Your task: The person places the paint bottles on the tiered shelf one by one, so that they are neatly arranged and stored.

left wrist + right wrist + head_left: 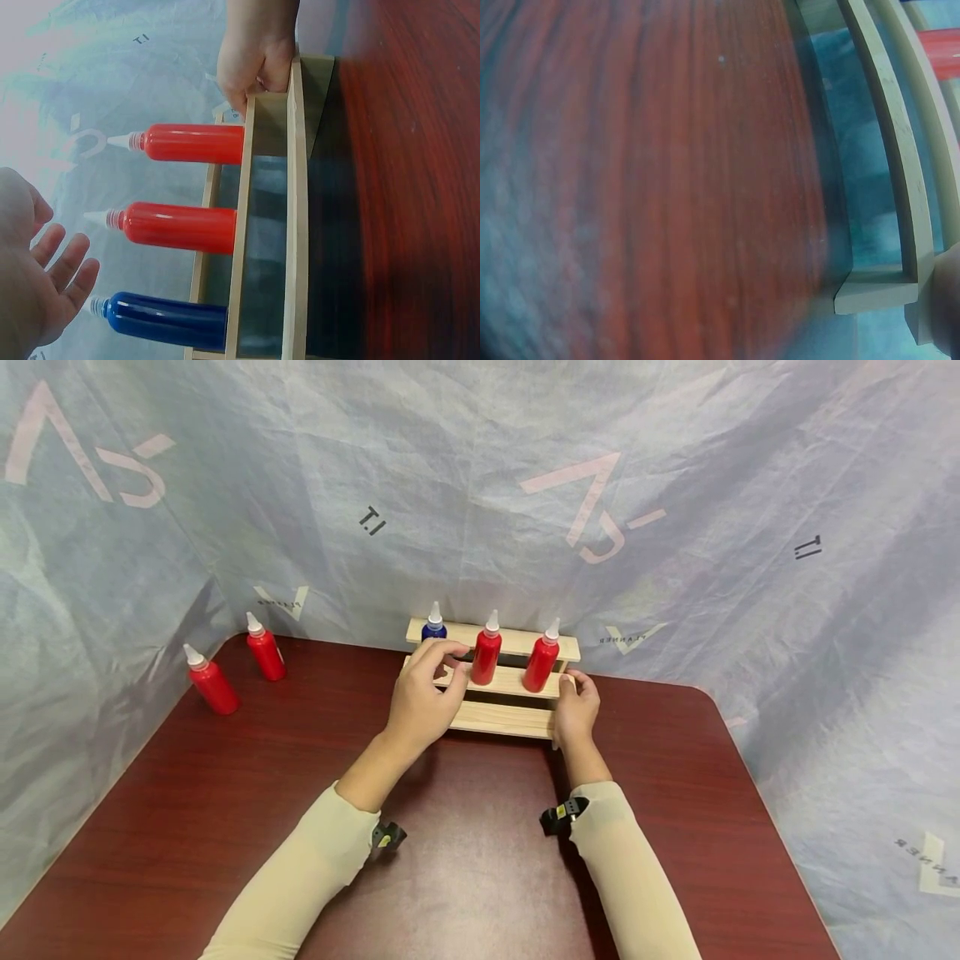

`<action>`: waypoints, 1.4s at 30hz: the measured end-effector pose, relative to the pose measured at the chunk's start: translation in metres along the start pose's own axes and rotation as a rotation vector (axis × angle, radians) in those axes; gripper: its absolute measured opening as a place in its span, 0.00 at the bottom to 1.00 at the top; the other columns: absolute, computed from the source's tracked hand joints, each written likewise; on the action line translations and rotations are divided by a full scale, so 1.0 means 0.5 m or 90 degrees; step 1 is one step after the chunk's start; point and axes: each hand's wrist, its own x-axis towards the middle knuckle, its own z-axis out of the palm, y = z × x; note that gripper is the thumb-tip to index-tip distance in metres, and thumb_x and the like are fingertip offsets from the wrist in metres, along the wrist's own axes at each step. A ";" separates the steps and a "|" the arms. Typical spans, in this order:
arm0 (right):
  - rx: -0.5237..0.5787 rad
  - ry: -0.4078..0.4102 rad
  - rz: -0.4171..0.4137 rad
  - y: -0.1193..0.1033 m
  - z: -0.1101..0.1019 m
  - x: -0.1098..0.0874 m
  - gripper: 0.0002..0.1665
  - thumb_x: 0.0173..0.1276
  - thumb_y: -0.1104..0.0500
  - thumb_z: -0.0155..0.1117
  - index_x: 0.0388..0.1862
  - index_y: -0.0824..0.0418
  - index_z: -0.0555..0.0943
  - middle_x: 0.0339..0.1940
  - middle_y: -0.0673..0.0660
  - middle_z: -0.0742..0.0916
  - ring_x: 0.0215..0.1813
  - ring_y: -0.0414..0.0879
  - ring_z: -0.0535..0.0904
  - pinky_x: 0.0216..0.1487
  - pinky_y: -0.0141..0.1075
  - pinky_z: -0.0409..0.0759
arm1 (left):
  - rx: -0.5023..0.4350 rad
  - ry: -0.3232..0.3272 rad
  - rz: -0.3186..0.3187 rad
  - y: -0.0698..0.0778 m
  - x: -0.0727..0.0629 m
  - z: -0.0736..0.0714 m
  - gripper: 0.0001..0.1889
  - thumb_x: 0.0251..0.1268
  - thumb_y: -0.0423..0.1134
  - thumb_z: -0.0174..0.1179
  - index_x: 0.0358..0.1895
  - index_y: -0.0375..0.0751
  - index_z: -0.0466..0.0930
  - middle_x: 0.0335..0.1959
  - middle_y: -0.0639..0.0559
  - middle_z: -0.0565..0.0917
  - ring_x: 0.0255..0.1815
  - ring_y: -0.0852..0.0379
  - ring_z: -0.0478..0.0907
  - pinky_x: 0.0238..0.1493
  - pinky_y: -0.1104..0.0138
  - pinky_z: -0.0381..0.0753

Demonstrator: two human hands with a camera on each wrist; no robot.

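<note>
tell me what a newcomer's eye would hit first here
Probably the two red bottles on the wooden rack's middle tier, with a blue bottle to their left. The left hand hangs near the blue one; the right hand grips the rack's right end. Two more red bottles stand towards the table's far left corner.

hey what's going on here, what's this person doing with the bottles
A person's right hand grips the right end of a small wooden rack. Their left hand is raised close to the top of a blue bottle, with its fingers loosely bent and no bottle in its grasp. The blue bottle and two red bottles stand in a row on the middle shelf. Two more red bottles stand on the table, off to the left.
</note>
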 end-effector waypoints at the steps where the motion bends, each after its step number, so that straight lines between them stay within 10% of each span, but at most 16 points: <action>1: -0.001 0.000 0.000 0.000 0.000 0.000 0.13 0.79 0.64 0.59 0.58 0.68 0.79 0.44 0.54 0.79 0.44 0.40 0.74 0.46 0.27 0.74 | -0.002 0.002 0.000 -0.002 0.000 -0.002 0.11 0.69 0.31 0.62 0.52 0.39 0.86 0.50 0.48 0.87 0.46 0.54 0.84 0.47 0.59 0.84; 42: -0.009 0.004 -0.008 0.003 0.000 0.000 0.13 0.80 0.63 0.59 0.57 0.68 0.80 0.45 0.55 0.80 0.45 0.40 0.73 0.48 0.28 0.73 | 0.074 0.018 -0.034 -0.061 -0.005 -0.120 0.18 0.68 0.28 0.66 0.61 0.37 0.84 0.56 0.45 0.86 0.57 0.49 0.82 0.59 0.58 0.80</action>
